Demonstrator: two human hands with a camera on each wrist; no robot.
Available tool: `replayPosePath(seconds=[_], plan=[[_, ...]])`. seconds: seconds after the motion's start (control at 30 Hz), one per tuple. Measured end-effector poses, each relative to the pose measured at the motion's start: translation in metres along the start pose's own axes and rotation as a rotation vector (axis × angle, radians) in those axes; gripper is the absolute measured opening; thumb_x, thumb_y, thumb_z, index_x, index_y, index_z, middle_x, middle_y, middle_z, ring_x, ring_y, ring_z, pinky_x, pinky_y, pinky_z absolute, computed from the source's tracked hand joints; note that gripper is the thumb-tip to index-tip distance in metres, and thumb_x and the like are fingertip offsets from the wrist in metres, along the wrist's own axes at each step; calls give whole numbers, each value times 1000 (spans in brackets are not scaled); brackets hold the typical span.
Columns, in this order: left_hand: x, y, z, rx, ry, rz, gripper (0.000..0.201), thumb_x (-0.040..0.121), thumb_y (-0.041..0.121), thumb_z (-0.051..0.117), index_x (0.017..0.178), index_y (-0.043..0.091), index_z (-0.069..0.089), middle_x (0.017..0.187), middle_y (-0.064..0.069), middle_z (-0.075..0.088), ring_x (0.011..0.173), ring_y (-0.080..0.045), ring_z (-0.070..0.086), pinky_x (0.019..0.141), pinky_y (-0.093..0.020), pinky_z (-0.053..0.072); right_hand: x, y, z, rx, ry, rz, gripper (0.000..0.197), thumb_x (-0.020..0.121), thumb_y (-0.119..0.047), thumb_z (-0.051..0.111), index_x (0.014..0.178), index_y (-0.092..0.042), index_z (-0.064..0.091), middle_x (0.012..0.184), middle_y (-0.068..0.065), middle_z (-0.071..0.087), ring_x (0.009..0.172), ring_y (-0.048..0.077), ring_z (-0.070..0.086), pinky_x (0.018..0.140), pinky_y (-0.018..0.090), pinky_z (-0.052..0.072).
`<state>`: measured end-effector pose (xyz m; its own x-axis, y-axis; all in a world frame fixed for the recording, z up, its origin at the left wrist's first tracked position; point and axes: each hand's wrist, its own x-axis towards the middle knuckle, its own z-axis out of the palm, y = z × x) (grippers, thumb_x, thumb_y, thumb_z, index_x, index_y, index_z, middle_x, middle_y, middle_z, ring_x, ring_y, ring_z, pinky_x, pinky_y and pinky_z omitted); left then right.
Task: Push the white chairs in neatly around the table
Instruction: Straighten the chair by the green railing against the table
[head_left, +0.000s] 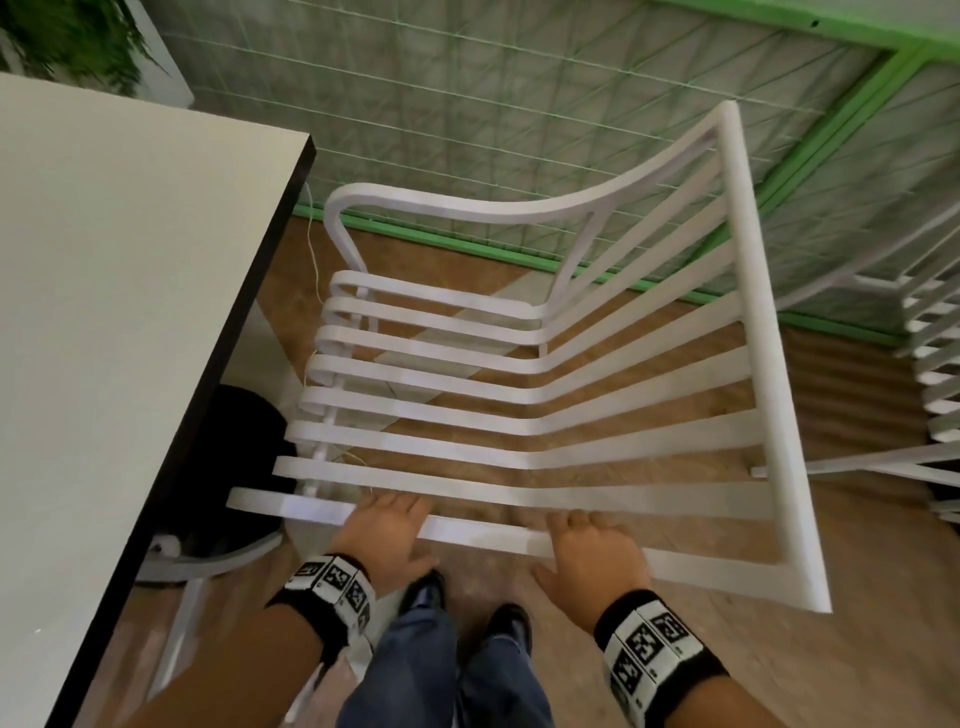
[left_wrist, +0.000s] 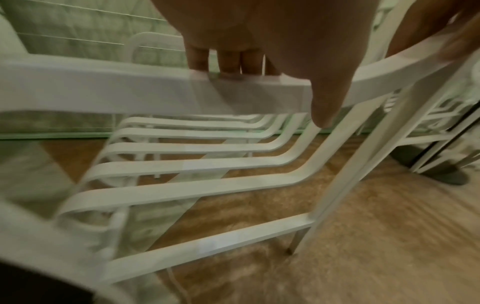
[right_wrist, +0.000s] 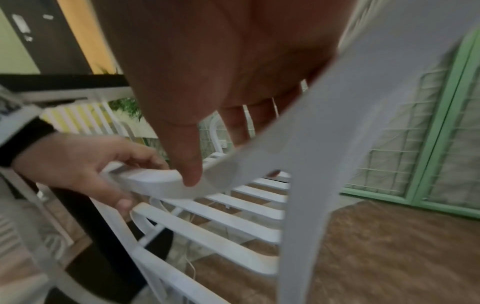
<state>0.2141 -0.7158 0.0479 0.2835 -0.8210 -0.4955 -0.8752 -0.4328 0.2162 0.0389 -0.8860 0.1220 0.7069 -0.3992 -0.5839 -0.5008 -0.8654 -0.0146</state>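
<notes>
A white slatted chair (head_left: 769, 338) stands to the right of the white table (head_left: 130, 312), its seat front toward the table's dark edge and its backrest on the right. Both my hands grip the near armrest (head_left: 483, 532). My left hand (head_left: 387, 525) holds it toward the table end and my right hand (head_left: 592, 551) toward the backrest. In the left wrist view the left hand (left_wrist: 259, 51) has fingers curled over the armrest (left_wrist: 130, 88) and the thumb below. In the right wrist view the right hand (right_wrist: 221, 72) wraps the armrest (right_wrist: 155, 181) beside the left hand (right_wrist: 78, 164).
A second white chair (head_left: 935, 364) stands at the right edge. A green-framed wire mesh panel (head_left: 519, 104) runs behind the chair. A black round base (head_left: 244, 467) sits under the table. A thin white cord (head_left: 314, 249) hangs by the table corner. My shoes (head_left: 426, 592) are just behind the armrest.
</notes>
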Motion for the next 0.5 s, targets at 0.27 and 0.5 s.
replayPosePath(seconds=[0.27,0.5], plan=[[25,30,5,132,-83,-51,68,87,68,36,123,11,45,125,-13,57,115,-29,51,95,-40,37,5,7,10,-122,2,-157,45,98,-46,34,122,-10,44,125,13,54,112,30,49,90,43,43],[10,25,17,126,-70,-19,64,89,64,38,122,10,45,124,-11,56,113,-29,51,97,-41,36,-5,-6,21,-148,-58,-145,42,98,-41,34,123,-8,45,122,15,54,111,33,48,87,46,45]])
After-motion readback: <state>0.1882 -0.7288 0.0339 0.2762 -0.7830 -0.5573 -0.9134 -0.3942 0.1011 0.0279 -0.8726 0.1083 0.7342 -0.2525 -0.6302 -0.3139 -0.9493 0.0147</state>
